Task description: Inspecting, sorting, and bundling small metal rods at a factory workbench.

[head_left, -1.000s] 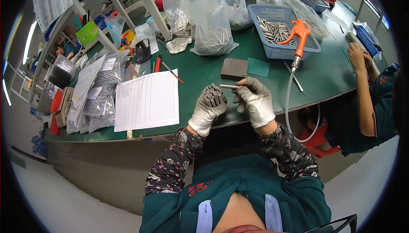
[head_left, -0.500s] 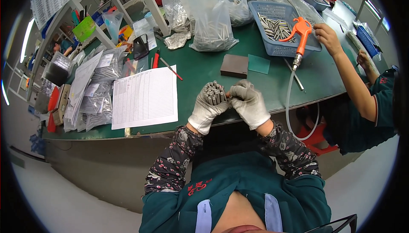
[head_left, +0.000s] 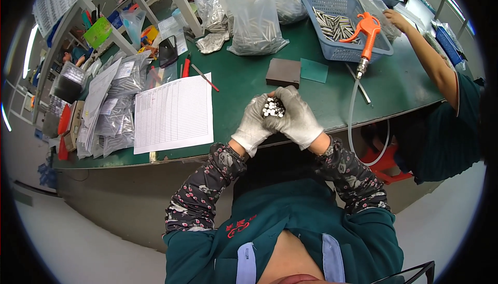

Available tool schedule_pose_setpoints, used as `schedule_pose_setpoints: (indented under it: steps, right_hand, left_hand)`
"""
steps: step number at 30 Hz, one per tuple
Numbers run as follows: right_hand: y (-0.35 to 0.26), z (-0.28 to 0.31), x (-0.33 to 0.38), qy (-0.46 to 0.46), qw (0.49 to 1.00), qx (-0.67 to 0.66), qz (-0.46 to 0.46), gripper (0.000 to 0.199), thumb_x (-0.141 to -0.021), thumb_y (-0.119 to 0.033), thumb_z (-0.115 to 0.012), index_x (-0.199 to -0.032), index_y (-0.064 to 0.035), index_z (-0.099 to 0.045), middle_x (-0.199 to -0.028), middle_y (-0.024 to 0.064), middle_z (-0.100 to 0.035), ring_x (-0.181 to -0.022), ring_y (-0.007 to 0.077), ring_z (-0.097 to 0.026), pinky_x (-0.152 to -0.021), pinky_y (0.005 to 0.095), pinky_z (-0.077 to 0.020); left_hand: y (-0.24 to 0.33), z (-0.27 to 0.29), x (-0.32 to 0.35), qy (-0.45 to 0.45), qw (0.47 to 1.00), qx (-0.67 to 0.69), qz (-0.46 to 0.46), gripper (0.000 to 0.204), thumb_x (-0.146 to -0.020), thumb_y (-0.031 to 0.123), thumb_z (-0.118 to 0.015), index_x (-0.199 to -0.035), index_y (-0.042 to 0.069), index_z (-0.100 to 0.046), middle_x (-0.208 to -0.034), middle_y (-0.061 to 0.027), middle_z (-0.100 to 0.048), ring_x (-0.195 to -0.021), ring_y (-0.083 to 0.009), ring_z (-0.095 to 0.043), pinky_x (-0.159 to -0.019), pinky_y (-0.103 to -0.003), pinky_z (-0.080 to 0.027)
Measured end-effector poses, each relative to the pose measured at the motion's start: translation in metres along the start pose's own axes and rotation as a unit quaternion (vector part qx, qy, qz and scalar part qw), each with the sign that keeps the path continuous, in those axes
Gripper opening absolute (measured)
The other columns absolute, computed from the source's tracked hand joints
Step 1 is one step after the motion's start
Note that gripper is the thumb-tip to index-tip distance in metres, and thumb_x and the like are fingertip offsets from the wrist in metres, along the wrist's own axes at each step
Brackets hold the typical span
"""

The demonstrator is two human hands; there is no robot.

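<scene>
A bundle of metal pins [head_left: 273, 107] stands end-on between my palms, its shiny round ends facing up. My left hand [head_left: 253, 123], in a whitish work glove with bare fingertips, is closed round the bundle's left side. From the other side my right hand [head_left: 296, 117], gloved alike, wraps the same pins. Both hands are at the table's front edge, just nearer than a dark brown block [head_left: 283, 72]. A flat green sheet [head_left: 314, 71] lies to the right of that block. The sides of the pins are hidden by the gloves.
A blue basket [head_left: 325, 48] of loose pins stands at the right, with an orange air gun [head_left: 367, 32] and hose on it. Printed sheet [head_left: 174, 115] and bagged parts [head_left: 118, 123] lie left. Clear bags [head_left: 257, 32] of pins stand behind. A co-worker's arm [head_left: 433, 50] reaches in at right.
The pins have tilted so their ends face up, and my right hand has closed round them with the left. The co-worker's arm has reached farther away.
</scene>
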State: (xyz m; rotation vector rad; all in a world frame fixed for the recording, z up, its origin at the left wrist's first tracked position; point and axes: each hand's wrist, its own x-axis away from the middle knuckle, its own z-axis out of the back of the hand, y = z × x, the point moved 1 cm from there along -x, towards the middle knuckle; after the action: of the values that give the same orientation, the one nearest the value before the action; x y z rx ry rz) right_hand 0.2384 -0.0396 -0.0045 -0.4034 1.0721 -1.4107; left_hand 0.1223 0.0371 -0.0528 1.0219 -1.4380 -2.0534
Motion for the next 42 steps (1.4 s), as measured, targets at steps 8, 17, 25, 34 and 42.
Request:
schedule_pose_setpoints:
  steps: [8,17,25,34,42]
  right_hand:
    - [0.015,-0.006,-0.006,-0.016,0.998,-0.029,-0.052,0.064,-0.061,-0.032,-0.082,-0.110,-0.0005,-0.054,-0.104,0.0159,-0.056,-0.099,0.0285,-0.058,-0.087,0.0355,-0.0459]
    - [0.002,0.003,-0.009,-0.031,0.977,-0.156,-0.142,0.043,-0.092,-0.038,-0.050,-0.110,0.0005,-0.053,-0.094,0.0183,-0.061,-0.084,0.0311,-0.062,-0.076,0.0358,-0.0499]
    - [0.009,-0.003,-0.011,-0.007,0.942,-0.277,-0.189,0.028,-0.097,-0.026,-0.044,-0.113,-0.0033,-0.048,-0.082,0.0032,-0.054,-0.058,0.0067,-0.050,-0.046,0.0191,-0.0423]
    - [0.019,-0.012,-0.009,0.056,0.958,-0.253,-0.123,0.020,-0.088,-0.007,-0.049,-0.107,-0.0004,-0.052,-0.093,0.0067,-0.062,-0.079,0.0129,-0.061,-0.067,0.0258,-0.0496]
    - [0.020,-0.012,-0.002,0.160,0.914,-0.287,-0.237,0.021,-0.086,-0.009,-0.054,-0.106,-0.0037,-0.052,-0.087,0.0039,-0.058,-0.073,0.0104,-0.059,-0.054,0.0237,-0.0471]
  left_hand:
    - [0.016,0.010,-0.005,-0.038,0.974,-0.221,-0.003,0.067,-0.053,0.016,-0.083,-0.113,0.004,-0.055,-0.101,-0.0107,-0.061,-0.101,-0.0227,-0.059,-0.087,-0.034,-0.048]
    - [0.019,0.008,0.001,0.000,1.000,-0.007,0.020,0.106,-0.066,0.005,-0.077,-0.149,0.011,-0.011,-0.096,-0.0043,-0.059,-0.086,-0.0143,-0.060,-0.082,-0.027,-0.050]
    - [0.024,0.008,-0.001,0.010,0.995,-0.090,0.045,0.091,-0.067,0.006,-0.078,-0.144,0.007,-0.029,-0.098,-0.0024,-0.057,-0.090,-0.0094,-0.055,-0.085,-0.023,-0.047]
    - [0.030,0.003,-0.001,0.043,0.994,-0.097,-0.025,0.075,-0.068,0.007,-0.077,-0.135,0.008,-0.043,-0.094,-0.0049,-0.061,-0.085,-0.0141,-0.061,-0.079,-0.026,-0.051]
    - [0.016,0.007,-0.005,0.094,0.983,-0.155,-0.027,0.033,-0.073,0.001,-0.070,-0.103,0.004,-0.057,-0.092,-0.0048,-0.064,-0.080,-0.0124,-0.063,-0.074,-0.024,-0.051]
